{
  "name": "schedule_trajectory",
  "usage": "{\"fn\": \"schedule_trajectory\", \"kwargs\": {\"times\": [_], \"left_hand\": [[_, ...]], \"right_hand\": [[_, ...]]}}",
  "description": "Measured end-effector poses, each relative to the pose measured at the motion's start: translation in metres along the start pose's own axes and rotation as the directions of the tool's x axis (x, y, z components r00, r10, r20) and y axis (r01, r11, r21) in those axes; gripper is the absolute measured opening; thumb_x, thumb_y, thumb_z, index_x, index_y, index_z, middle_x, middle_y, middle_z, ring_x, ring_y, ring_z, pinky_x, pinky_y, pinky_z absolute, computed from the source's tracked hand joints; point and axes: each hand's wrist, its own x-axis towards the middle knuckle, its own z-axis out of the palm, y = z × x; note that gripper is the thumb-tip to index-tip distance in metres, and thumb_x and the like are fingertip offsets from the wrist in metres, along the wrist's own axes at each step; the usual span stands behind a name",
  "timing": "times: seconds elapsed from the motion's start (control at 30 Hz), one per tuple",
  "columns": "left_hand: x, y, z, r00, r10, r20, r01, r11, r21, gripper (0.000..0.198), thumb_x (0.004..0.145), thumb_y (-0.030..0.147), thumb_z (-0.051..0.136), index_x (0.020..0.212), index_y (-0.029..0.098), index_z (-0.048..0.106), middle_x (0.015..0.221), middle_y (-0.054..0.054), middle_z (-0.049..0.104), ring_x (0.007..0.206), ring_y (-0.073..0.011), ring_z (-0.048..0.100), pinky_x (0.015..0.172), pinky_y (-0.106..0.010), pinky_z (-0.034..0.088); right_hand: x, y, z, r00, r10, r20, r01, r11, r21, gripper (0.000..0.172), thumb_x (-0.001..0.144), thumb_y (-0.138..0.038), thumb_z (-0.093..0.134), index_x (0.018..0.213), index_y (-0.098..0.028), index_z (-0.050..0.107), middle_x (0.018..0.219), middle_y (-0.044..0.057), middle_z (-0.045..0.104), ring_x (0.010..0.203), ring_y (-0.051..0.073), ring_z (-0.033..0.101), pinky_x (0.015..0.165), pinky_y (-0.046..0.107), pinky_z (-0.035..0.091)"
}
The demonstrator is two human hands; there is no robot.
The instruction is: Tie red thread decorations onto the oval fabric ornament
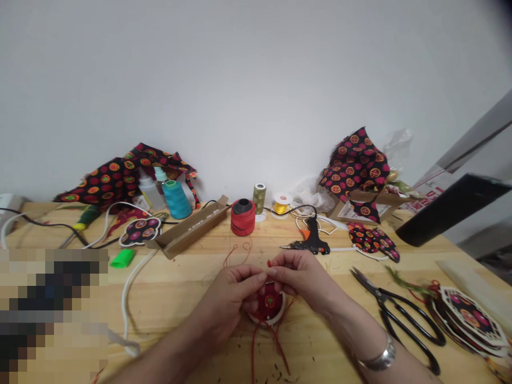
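Observation:
My left hand and my right hand meet at the middle of the wooden table. Both pinch a thin red cord above a small round ornament with a red patterned face and a white rim. The ornament sits between and partly under my fingers. Red cord ends trail from it toward me. A loop of the same cord lies just beyond my left hand. A silver bangle is on my right wrist.
Black scissors lie to the right, a black glue gun behind my hands. A red thread spool, teal spool, olive spool, yellow spool, cardboard box, patterned fabric, white cord and finished ornaments surround them.

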Motion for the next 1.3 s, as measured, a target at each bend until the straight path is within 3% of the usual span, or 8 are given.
{"fn": "schedule_trajectory", "kwargs": {"times": [0.13, 0.23, 0.4, 0.67, 0.77, 0.87, 1.0, 1.3], "left_hand": [[-0.0004, -0.0003, 0.0004, 0.997, -0.055, 0.055, 0.059, 0.996, -0.066, 0.015, 0.071, 0.025, 0.070, 0.070, 0.011, 0.071, 0.056, 0.000, 0.057, 0.046, -0.0064, 0.048, 0.045, -0.018, 0.037], [-0.0003, -0.0013, -0.0008, 0.996, -0.056, 0.067, 0.061, 0.995, -0.078, 0.013, 0.072, 0.023, 0.069, 0.071, 0.010, 0.072, 0.056, 0.000, 0.058, 0.045, -0.0049, 0.046, 0.043, -0.016, 0.034], [-0.0008, -0.0005, -0.0002, 0.998, -0.058, 0.020, 0.059, 0.996, -0.061, 0.012, 0.071, 0.022, 0.069, 0.073, 0.011, 0.072, 0.060, -0.003, 0.064, 0.049, -0.0077, 0.051, 0.048, -0.019, 0.041], [-0.0005, 0.0004, 0.0020, 0.998, 0.008, -0.066, -0.009, 1.000, -0.016, 0.012, 0.070, 0.024, 0.070, 0.068, 0.012, 0.071, 0.051, 0.001, 0.058, 0.043, -0.0043, 0.039, 0.044, -0.016, 0.031], [0.0005, 0.0000, 0.0006, 0.994, 0.032, -0.100, -0.031, 0.999, 0.005, 0.014, 0.070, 0.026, 0.070, 0.071, 0.013, 0.072, 0.055, 0.000, 0.060, 0.044, -0.0056, 0.040, 0.045, -0.018, 0.032], [0.0008, -0.0005, -0.0011, 0.991, 0.059, -0.123, -0.058, 0.998, 0.018, 0.012, 0.071, 0.025, 0.070, 0.071, 0.013, 0.071, 0.053, 0.001, 0.059, 0.045, -0.0064, 0.041, 0.045, -0.019, 0.031], [0.0001, -0.0014, -0.0022, 0.990, 0.052, -0.132, -0.052, 0.999, 0.007, 0.014, 0.070, 0.027, 0.070, 0.071, 0.013, 0.071, 0.057, -0.001, 0.062, 0.048, -0.0083, 0.046, 0.047, -0.020, 0.034], [-0.0008, -0.0004, -0.0004, 0.993, 0.027, -0.114, -0.035, 0.997, -0.066, 0.018, 0.067, 0.029, 0.073, 0.071, 0.012, 0.071, 0.062, -0.004, 0.064, 0.054, -0.0121, 0.055, 0.050, -0.023, 0.040]], "right_hand": [[-0.0005, -0.0025, -0.0010, 0.999, 0.023, 0.044, -0.025, 0.999, 0.045, 0.024, 0.062, -0.031, 0.074, 0.068, -0.012, 0.059, 0.047, -0.004, 0.057, 0.040, 0.004, 0.046, 0.038, 0.016, 0.024], [-0.0009, -0.0039, -0.0008, 0.998, 0.023, 0.061, -0.027, 0.998, 0.057, 0.024, 0.063, -0.031, 0.074, 0.067, -0.012, 0.059, 0.047, -0.003, 0.057, 0.039, 0.004, 0.045, 0.038, 0.016, 0.023], [-0.0011, -0.0032, -0.0011, 0.998, 0.029, 0.046, -0.032, 0.998, 0.063, 0.028, 0.061, -0.033, 0.075, 0.071, -0.013, 0.059, 0.050, -0.004, 0.057, 0.041, 0.004, 0.045, 0.038, 0.016, 0.024], [-0.0003, -0.0026, -0.0010, 0.999, -0.033, 0.025, 0.036, 0.993, -0.114, 0.039, 0.076, -0.050, 0.059, 0.062, -0.013, 0.061, 0.049, -0.004, 0.050, 0.040, 0.005, 0.036, 0.039, 0.019, 0.024], [0.0002, -0.0030, 0.0012, 0.999, -0.039, 0.036, 0.043, 0.992, -0.122, 0.036, 0.071, -0.048, 0.064, 0.064, -0.013, 0.065, 0.047, -0.004, 0.049, 0.040, 0.005, 0.033, 0.039, 0.020, 0.024], [0.0000, -0.0027, 0.0035, 1.000, -0.026, -0.005, 0.025, 0.996, -0.090, 0.025, 0.063, -0.037, 0.073, 0.072, -0.014, 0.069, 0.055, -0.003, 0.058, 0.044, 0.005, 0.041, 0.044, 0.019, 0.032], [-0.0011, -0.0021, 0.0041, 1.000, 0.007, -0.021, -0.007, 1.000, -0.012, 0.025, 0.056, -0.031, 0.077, 0.074, -0.014, 0.070, 0.068, 0.001, 0.066, 0.058, 0.010, 0.054, 0.058, 0.023, 0.041], [0.0006, 0.0006, 0.0014, 1.000, 0.001, 0.000, -0.001, 1.000, -0.003, 0.020, 0.058, -0.027, 0.075, 0.074, -0.014, 0.070, 0.068, 0.001, 0.068, 0.060, 0.011, 0.058, 0.062, 0.025, 0.044]]}}
